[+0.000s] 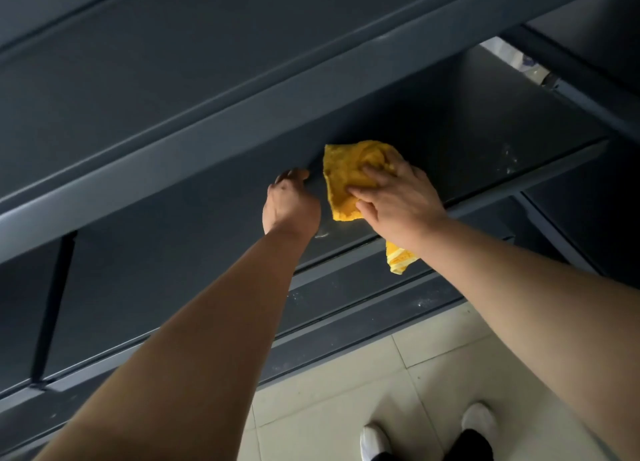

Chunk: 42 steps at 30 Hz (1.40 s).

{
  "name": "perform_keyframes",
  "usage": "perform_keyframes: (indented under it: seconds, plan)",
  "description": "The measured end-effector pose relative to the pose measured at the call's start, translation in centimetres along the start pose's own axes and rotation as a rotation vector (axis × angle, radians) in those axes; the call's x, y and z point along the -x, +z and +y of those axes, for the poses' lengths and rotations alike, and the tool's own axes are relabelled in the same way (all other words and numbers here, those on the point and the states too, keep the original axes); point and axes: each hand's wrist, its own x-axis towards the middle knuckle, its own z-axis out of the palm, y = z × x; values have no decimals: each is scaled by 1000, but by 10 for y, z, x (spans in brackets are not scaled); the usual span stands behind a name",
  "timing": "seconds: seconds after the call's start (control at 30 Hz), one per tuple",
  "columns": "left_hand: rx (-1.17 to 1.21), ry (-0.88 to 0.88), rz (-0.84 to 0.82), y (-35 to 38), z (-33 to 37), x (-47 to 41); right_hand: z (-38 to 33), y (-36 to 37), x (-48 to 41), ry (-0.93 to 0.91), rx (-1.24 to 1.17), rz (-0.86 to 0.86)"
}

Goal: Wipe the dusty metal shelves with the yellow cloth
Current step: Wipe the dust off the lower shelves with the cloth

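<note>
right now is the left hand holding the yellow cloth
No, the right hand presses the yellow cloth on the shelf; the left hand sits beside it, off the cloth.

one wide-angle camera sat on the person's head and looked forward and steeply down. it was close to the metal shelves, whose edges ran slantwise across most of the view. the left forearm and right forearm stretched away from the lens toward the middle. the tiled floor and white shoes lay at the lower right.
</note>
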Motion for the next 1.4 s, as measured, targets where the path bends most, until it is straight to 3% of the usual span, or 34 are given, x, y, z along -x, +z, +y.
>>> perform_keyframes:
  seconds: [0.43, 0.6, 0.83, 1.07, 1.4]
  plan:
    - [-166, 233, -161, 69, 125, 0, 178, -15, 43, 297, -52, 68]
    - [-254, 175, -193, 86, 146, -1, 214, -17, 60, 373, -93, 78]
    - [-285, 227, -284, 72, 130, -13, 182, -16, 65, 355, -80, 159]
    - [-292, 25, -162, 44, 89, -4, 97, -13, 36, 192, -99, 68]
    - [-251, 73, -172, 24, 46, -17, 58, -4, -6, 202, -5, 53]
